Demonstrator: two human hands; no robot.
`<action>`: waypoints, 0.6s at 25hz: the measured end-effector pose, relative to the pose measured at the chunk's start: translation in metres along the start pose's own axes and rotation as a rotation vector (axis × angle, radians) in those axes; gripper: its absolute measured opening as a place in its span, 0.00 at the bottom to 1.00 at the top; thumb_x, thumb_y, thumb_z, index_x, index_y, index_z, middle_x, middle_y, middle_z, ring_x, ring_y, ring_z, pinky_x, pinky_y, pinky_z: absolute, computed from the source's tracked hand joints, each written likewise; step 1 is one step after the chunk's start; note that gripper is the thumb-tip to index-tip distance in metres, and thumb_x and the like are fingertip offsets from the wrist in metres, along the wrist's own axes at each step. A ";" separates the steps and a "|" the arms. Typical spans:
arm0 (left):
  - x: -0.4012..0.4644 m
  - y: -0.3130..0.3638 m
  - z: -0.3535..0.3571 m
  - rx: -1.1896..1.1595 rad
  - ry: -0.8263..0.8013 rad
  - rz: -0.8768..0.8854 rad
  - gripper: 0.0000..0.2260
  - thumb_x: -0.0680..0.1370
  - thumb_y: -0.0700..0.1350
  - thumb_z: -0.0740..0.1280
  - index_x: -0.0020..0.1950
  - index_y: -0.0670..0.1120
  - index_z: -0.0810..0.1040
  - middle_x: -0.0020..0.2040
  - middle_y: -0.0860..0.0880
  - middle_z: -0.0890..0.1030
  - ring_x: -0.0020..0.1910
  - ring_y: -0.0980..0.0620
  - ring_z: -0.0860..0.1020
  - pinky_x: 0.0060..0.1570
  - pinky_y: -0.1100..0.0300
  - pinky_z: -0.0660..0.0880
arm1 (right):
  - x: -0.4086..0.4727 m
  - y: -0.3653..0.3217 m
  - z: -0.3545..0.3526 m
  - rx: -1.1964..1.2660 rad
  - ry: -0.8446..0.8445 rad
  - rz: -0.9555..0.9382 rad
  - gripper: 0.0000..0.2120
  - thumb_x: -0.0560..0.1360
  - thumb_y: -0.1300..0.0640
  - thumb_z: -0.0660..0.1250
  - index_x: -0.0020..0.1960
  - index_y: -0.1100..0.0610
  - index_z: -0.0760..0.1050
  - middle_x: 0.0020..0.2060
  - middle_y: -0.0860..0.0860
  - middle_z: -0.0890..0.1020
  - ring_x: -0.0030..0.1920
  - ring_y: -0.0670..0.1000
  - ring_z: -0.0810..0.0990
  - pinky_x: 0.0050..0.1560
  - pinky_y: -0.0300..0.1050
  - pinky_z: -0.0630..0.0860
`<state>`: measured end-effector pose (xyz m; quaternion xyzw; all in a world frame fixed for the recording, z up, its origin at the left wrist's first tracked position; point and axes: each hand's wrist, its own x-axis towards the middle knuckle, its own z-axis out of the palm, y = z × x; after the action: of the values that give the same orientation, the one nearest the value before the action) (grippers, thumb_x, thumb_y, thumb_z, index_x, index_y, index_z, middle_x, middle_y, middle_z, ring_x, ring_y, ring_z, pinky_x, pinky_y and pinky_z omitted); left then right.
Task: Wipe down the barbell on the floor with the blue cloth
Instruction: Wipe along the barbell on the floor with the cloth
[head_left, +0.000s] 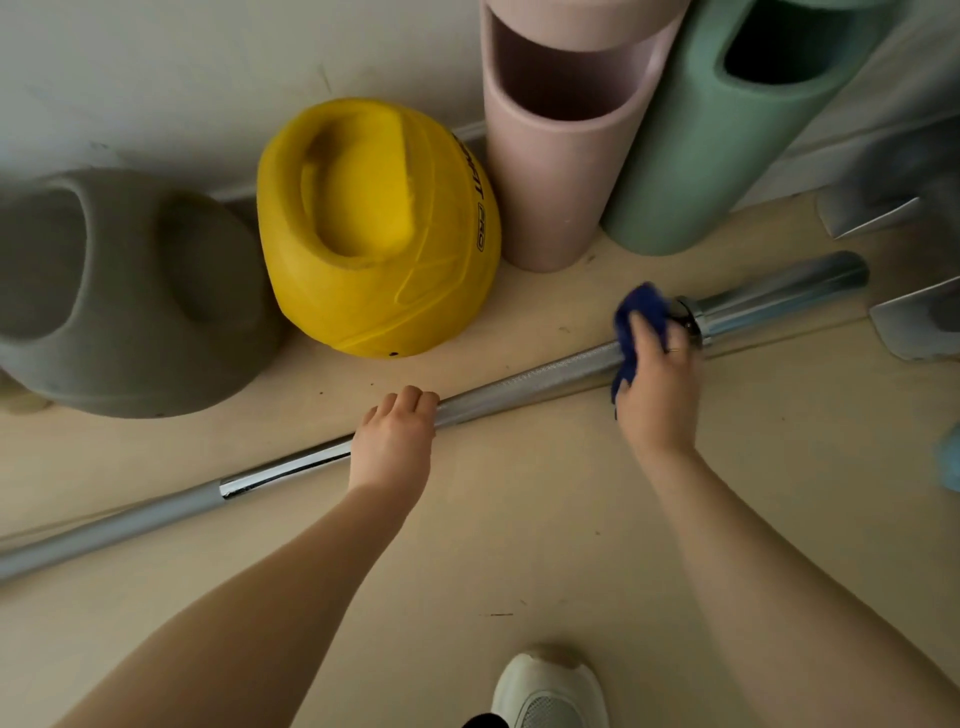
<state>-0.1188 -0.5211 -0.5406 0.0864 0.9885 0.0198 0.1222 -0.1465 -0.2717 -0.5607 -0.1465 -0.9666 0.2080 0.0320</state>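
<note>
the barbell (519, 382) is laid diagonally across the pale floor (519, 519), in front of a yellow medicine ball (374, 228), a grey one (119, 296) and two upright rolled mats, pink (550, 171) and green (717, 145). the shaft is gripped near its middle by the left hand (392, 441), fingers curled over it. the blue cloth (636, 332) is held around the shaft by the right hand (657, 379), just beside the sleeve collar. a white shoe (548, 691) is seen at the bottom edge.

Left hand (393, 441) and right hand (655, 374) curled.
</note>
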 end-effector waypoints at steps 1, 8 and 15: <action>0.001 0.000 0.000 -0.013 -0.010 0.001 0.20 0.53 0.33 0.80 0.42 0.41 0.81 0.36 0.44 0.80 0.30 0.43 0.78 0.28 0.58 0.75 | 0.000 -0.010 0.002 0.028 0.005 0.158 0.30 0.67 0.69 0.67 0.68 0.58 0.67 0.65 0.62 0.70 0.61 0.66 0.69 0.62 0.57 0.70; 0.011 -0.007 -0.005 -0.134 -0.080 -0.099 0.17 0.74 0.35 0.67 0.62 0.42 0.76 0.55 0.43 0.80 0.51 0.40 0.78 0.48 0.53 0.74 | -0.010 -0.018 -0.002 0.099 -0.105 -0.081 0.32 0.68 0.73 0.65 0.71 0.60 0.63 0.67 0.63 0.67 0.62 0.64 0.68 0.64 0.50 0.67; 0.016 -0.016 -0.013 -0.221 -0.105 -0.109 0.17 0.80 0.42 0.61 0.68 0.47 0.71 0.64 0.47 0.76 0.58 0.43 0.76 0.53 0.54 0.74 | -0.035 -0.091 0.021 1.270 -0.298 0.812 0.19 0.73 0.73 0.51 0.43 0.47 0.60 0.41 0.54 0.69 0.35 0.51 0.70 0.39 0.47 0.72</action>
<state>-0.1402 -0.5343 -0.5326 0.0196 0.9758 0.1174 0.1833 -0.1400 -0.3700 -0.5419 -0.4138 -0.5259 0.7363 -0.0997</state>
